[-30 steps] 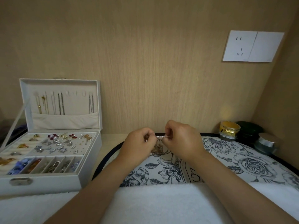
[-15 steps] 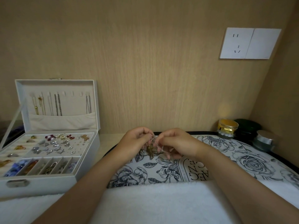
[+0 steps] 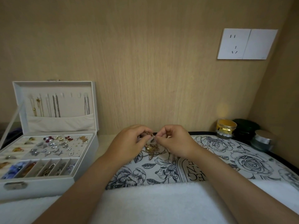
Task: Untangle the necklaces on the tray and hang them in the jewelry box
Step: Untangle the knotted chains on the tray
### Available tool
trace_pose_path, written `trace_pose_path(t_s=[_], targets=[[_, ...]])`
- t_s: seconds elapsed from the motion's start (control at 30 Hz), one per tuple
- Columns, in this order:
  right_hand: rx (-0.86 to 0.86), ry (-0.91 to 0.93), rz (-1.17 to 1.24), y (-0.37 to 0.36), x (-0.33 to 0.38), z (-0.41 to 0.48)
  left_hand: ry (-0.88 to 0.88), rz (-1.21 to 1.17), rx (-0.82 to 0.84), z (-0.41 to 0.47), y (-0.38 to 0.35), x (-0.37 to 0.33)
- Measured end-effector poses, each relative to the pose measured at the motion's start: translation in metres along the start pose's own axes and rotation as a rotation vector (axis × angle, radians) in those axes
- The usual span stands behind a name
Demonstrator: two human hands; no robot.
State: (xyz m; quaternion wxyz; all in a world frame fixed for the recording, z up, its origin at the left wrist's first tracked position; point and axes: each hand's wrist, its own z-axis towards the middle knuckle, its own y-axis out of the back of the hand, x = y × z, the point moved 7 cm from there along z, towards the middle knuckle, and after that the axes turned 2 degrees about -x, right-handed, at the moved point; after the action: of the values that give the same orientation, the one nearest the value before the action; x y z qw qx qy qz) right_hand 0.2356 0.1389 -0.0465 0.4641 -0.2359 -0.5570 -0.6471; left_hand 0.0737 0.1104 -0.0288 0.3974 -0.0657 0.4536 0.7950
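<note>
One wide-angle camera on the person's head looks forward and down, close over the tray (image 3: 252, 160), facing the wall (image 3: 145, 62); the jewelry box (image 3: 48, 188) sits at left.

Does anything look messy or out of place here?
Only the gold necklaces, bunched in a tangle between the left hand and right hand over the floral tray. In the jewelry box, the hung chains fall straight.

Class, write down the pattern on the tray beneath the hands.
The oval black-rimmed tray shows dark navy roses and leaves on cream; head view.
</note>
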Motion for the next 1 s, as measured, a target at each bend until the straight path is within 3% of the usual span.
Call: trace_pose_path(t_s=[0.13,0.27,0.53,0.77,1.0], targets=[[-0.098,0.129,-0.190,0.005,0.005,0.000,0.086,0.010,-0.063,-0.002,0.003,0.005],[-0.089,0.174,-0.255,0.004,0.013,-0.004,0.177,-0.032,-0.077,-0.002,0.002,0.010],[0.081,0.049,-0.099,-0.005,0.003,-0.004,0.387,-0.328,0.036,0.004,-0.003,0.025],[-0.010,-0.031,0.078,0.008,0.003,0.001,0.574,-0.561,0.292,-0.004,-0.018,0.027],[0.051,-0.072,0.071,0.013,0.009,-0.002,0.621,-0.709,0.253,-0.005,-0.018,0.033]])
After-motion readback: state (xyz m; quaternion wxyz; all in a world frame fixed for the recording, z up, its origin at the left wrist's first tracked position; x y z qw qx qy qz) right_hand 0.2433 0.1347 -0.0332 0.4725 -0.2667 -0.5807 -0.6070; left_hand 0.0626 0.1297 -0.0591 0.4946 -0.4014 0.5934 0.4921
